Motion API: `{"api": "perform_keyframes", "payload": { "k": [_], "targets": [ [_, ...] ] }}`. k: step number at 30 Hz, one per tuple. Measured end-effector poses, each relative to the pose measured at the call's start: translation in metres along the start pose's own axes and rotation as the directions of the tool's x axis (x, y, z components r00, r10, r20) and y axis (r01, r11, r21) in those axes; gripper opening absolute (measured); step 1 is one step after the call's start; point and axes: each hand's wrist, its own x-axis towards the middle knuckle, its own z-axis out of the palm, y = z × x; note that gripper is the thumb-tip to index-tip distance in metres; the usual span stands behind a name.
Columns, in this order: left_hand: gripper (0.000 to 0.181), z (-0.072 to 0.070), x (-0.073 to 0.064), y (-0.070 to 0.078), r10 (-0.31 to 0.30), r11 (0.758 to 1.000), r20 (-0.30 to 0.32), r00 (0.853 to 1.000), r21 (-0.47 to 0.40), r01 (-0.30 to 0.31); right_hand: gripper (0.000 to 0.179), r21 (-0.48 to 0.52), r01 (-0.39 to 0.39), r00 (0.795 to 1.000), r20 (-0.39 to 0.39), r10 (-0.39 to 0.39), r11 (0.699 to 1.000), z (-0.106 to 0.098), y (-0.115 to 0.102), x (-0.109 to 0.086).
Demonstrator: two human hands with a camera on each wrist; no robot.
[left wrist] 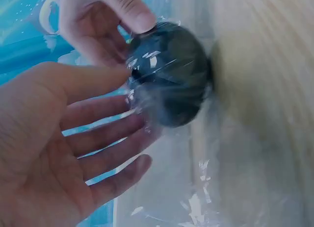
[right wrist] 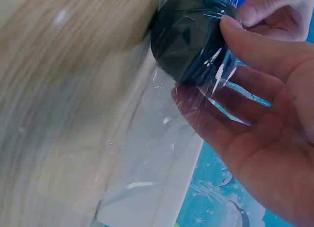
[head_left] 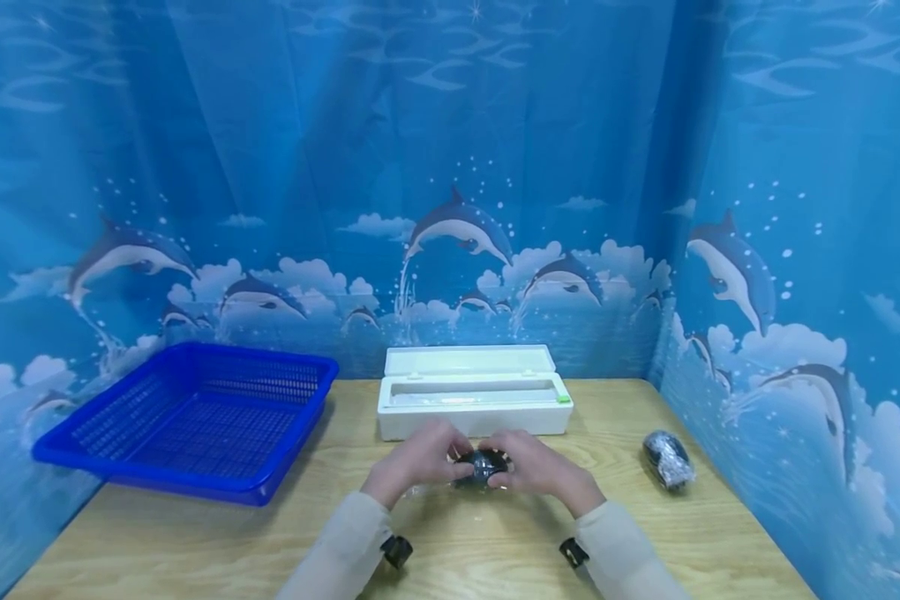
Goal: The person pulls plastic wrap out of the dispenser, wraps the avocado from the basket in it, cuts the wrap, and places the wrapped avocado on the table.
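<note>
A dark, smooth, rounded object (left wrist: 169, 72) rests close over the wooden table, partly covered by clear cling film (right wrist: 147, 134). My left hand (head_left: 427, 457) grips it from the left, thumb on the near side and fingers at the far side through the film. From the right, my right hand (head_left: 532, 467) holds the same object between thumb and fingers. Loose film spreads from it over the table in both wrist views. Just behind the hands stands a white cling film box (head_left: 476, 419) with its lid raised.
On the left stands a blue slotted plastic basket (head_left: 270, 483). A second dark object wrapped in shiny film (head_left: 667, 460) lies near the table's right side. Dolphin-printed blue curtains (head_left: 330, 167) close off the back and sides of the wooden table (head_left: 487, 558).
</note>
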Motion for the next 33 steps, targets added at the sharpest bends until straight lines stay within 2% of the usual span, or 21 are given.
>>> {"api": "perform_keyframes", "payload": {
  "k": [3,8,13,16,22,27,33],
  "targets": [
    [0.027,0.001,0.0,0.001,0.011,1.0,0.019,1.0,-0.013,-0.01,0.047,0.023,-0.013,1.0,0.015,0.013,1.0,0.001,0.002,0.001],
    [0.044,0.007,0.001,0.002,0.001,1.0,-0.012,1.0,0.031,-0.001,0.043,0.063,-0.018,1.0,0.026,0.016,0.998,0.001,0.004,0.002],
    [0.047,0.011,0.0,0.002,-0.018,0.997,-0.018,1.0,0.071,0.02,0.041,0.071,-0.042,0.998,0.039,0.039,0.997,0.001,0.003,0.002],
    [0.046,0.01,-0.001,0.003,-0.018,0.997,0.004,1.0,0.076,0.017,0.039,0.067,-0.041,0.997,0.061,0.037,0.997,0.0,0.003,0.001],
    [0.04,0.006,-0.001,0.004,-0.043,0.999,0.092,0.995,0.037,0.039,0.041,0.084,-0.052,0.993,0.114,0.042,0.995,-0.008,-0.003,-0.003],
    [0.035,0.004,-0.002,0.004,-0.067,0.998,0.122,0.99,0.009,0.067,0.046,0.037,-0.075,0.995,0.061,0.073,0.996,-0.013,-0.014,-0.006],
    [0.026,0.004,-0.002,0.002,-0.086,0.994,0.14,0.986,-0.049,0.094,0.034,-0.007,-0.037,0.998,0.045,0.037,0.999,-0.009,-0.019,-0.003]
  ]
}}
